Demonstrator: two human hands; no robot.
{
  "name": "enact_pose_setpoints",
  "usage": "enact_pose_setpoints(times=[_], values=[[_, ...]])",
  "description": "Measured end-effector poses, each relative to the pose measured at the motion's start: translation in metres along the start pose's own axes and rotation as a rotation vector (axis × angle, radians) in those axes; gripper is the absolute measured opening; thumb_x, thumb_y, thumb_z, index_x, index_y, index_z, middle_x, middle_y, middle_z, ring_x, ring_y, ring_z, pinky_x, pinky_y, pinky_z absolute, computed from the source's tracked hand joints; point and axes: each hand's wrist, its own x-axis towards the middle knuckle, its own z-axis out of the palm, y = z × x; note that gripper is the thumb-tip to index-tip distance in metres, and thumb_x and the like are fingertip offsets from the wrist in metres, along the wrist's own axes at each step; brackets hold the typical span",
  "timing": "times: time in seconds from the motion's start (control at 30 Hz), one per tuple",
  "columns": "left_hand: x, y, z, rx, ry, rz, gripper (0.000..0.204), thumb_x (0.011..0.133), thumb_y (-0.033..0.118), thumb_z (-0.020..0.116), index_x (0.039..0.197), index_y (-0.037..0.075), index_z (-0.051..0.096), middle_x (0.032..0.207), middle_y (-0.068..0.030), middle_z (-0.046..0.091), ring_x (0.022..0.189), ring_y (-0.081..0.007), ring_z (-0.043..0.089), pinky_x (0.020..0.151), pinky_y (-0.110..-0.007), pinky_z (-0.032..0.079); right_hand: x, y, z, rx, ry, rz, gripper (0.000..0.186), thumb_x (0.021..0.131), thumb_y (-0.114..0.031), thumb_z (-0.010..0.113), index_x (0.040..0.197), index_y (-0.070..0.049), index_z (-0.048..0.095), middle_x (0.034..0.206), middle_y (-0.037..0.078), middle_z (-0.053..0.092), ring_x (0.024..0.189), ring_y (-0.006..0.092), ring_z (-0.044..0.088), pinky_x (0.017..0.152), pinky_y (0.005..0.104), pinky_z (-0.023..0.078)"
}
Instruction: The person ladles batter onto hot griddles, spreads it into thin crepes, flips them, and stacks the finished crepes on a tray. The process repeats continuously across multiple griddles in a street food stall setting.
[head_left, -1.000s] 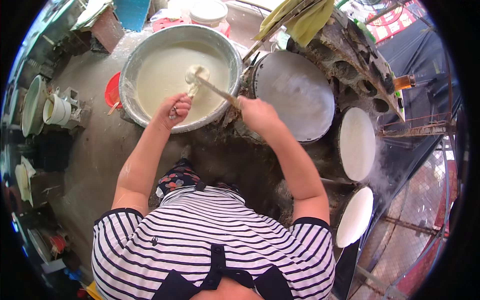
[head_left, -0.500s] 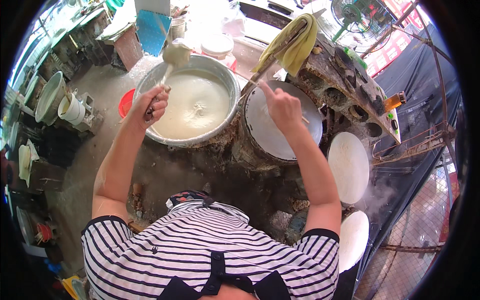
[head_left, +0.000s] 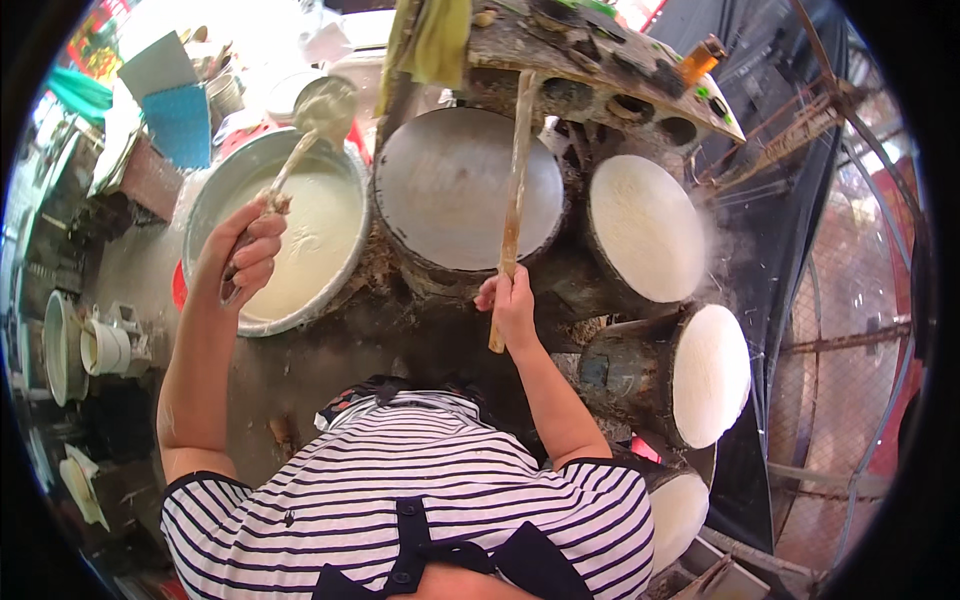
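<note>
My left hand (head_left: 250,250) is closed around the handle of a batter-smeared ladle (head_left: 325,108). The ladle's bowl hangs over the far rim of a large metal basin (head_left: 205,215) that holds pale, creamy batter (head_left: 318,225). In my right hand (head_left: 514,308) is a long wooden stick (head_left: 517,180), gripped near its lower end and pointing away from me. It crosses above the right part of a round, grey, bare griddle (head_left: 450,180) just right of the basin. Whether the stick touches the griddle I cannot tell.
Round white-topped drums stand to the right: one cover (head_left: 648,228) beside the griddle, another white top (head_left: 711,376) nearer, a third (head_left: 678,518) nearest. Steam rises near them. Beyond the griddle are a grimy ledge (head_left: 590,65) with holes and a yellow-green cloth (head_left: 440,40).
My view has swung right, so the basin and griddle sit further left. My right hand has drawn nearer to me, and the stick now points away. The ladle stays raised in my left hand.
</note>
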Motion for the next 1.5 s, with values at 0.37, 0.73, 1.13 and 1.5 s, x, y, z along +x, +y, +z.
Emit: enact_pose_setpoints(times=[0.37, 0.73, 1.13, 1.5], values=[[0.222, -0.096, 0.053, 0.395, -0.065, -0.279, 0.029, 0.095, 0.031, 0.042, 0.071, 0.014, 0.041, 0.045, 0.0049, 0.036, 0.031, -0.0069, 0.032, 0.027, -0.022, 0.022, -0.016, 0.018, -0.083, -0.04, 0.228, 0.218, 0.019, 0.094, -0.011, 0.034, 0.109, -0.003, 0.042, 0.066, 0.006, 0.053, 0.043, 0.009, 0.046, 0.037, 0.0245, 0.038], [0.27, -0.195, 0.015, 1.526, 0.237, 0.057, 0.03, 0.088, 0.031, 0.051, 0.094, 0.002, 0.048, 0.06, -0.0123, 0.054, 0.045, -0.0247, 0.055, 0.042, -0.037, 0.045, -0.004, 0.033, -0.074, -0.34, 0.239, 0.256, 0.046, 0.09, -0.006, 0.036, 0.135, -0.008, 0.032, 0.076, 0.008, 0.054, 0.055, 0.0162, 0.054, 0.048, 0.0312, 0.046], [0.273, -0.183, -0.044, 2.093, 0.373, 0.675, 0.024, 0.089, 0.025, 0.051, 0.106, 0.009, 0.049, 0.103, -0.0151, 0.058, 0.082, -0.0361, 0.061, 0.068, -0.045, 0.048, -0.003, 0.026, -0.042, -0.418, 0.303, 0.093, 0.043, 0.088, -0.006, 0.039, 0.131, 0.001, 0.035, 0.089, 0.029, 0.058, 0.075, 0.0402, 0.06, 0.064, 0.0451, 0.046], [0.263, -0.173, -0.066, 1.989, 0.473, 0.739, 0.027, 0.086, 0.022, 0.054, 0.109, 0.009, 0.051, 0.103, -0.0128, 0.057, 0.083, -0.0365, 0.06, 0.069, -0.044, 0.048, 0.039, 0.062, -0.02, -0.727, 0.43, -0.16, 0.039, 0.087, -0.006, 0.041, 0.126, -0.001, 0.042, 0.077, 0.028, 0.059, 0.067, 0.0407, 0.059, 0.059, 0.0466, 0.047]])
